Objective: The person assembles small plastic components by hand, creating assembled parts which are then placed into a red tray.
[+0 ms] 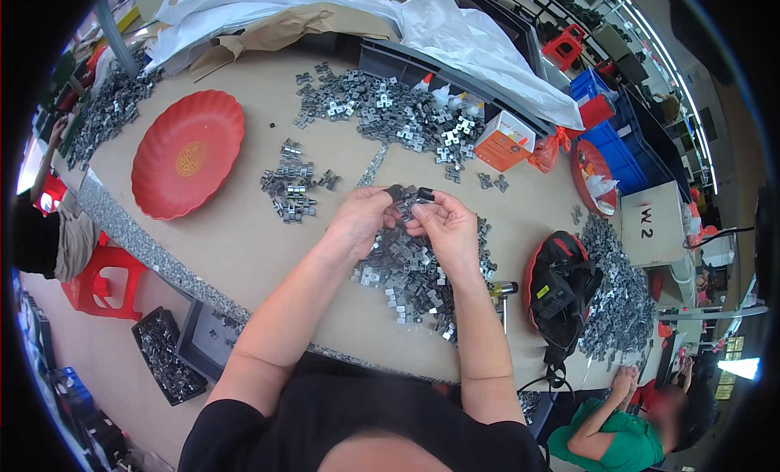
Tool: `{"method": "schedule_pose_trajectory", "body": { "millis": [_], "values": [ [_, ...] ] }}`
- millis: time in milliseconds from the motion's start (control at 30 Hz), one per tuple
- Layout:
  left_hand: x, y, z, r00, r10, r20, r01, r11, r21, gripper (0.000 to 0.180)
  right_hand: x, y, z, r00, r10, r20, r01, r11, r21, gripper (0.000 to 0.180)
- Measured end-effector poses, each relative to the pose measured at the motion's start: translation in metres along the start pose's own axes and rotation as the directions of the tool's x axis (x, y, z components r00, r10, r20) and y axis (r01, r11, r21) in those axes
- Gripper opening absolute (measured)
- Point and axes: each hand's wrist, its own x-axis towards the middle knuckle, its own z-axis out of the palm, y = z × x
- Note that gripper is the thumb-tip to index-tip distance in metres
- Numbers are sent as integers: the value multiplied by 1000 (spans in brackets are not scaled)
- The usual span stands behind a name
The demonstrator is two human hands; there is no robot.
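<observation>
My left hand [361, 216] and my right hand [445, 231] meet above the middle of the table, both with fingers pinched. Between their fingertips is a small grey metal piece [409, 202], partly covered by the fingers. Black covers sit on some fingertips of each hand. Directly below lies a loose pile of similar small metal pieces [418, 277]. A smaller cluster of these pieces [290, 188] is to the left of my left hand. Farther off, a wide heap of them [390, 110] spreads toward a grey tray [455, 75].
At left lies a red scalloped plate [150, 167]. An orange-and-white box [505, 143] stands by glue bottles [440, 97]. Right of my right arm are a hammer [504, 289] and a black bag [561, 289]. A person in green [609, 435] works at the lower right.
</observation>
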Motion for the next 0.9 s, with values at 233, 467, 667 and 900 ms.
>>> {"method": "schedule_pose_trajectory", "body": {
  "millis": [233, 467, 667, 900],
  "values": [
    [-1, -5, -2, 999, 51, 13, -52, 997, 59, 15, -1, -3, -2, 996, 89, -1, -88, 995, 51, 27],
    [-3, -2, 0, 995, 99, 29, -103, 974, 200, 14, 0, -6, -4, 995, 102, 14, -102, 994, 28, 21],
    [-11, 3, 15, 966, 186, 178, -227, 943, 245, 23, 2, -10, -12, 982, 187, 34, -188, 980, 65, 15],
    [-5, -3, 8, 932, 215, 292, -307, 898, 317, 22, 4, -18, -20, 970, 179, 162, -146, 970, -195, 13]
  ]
}}
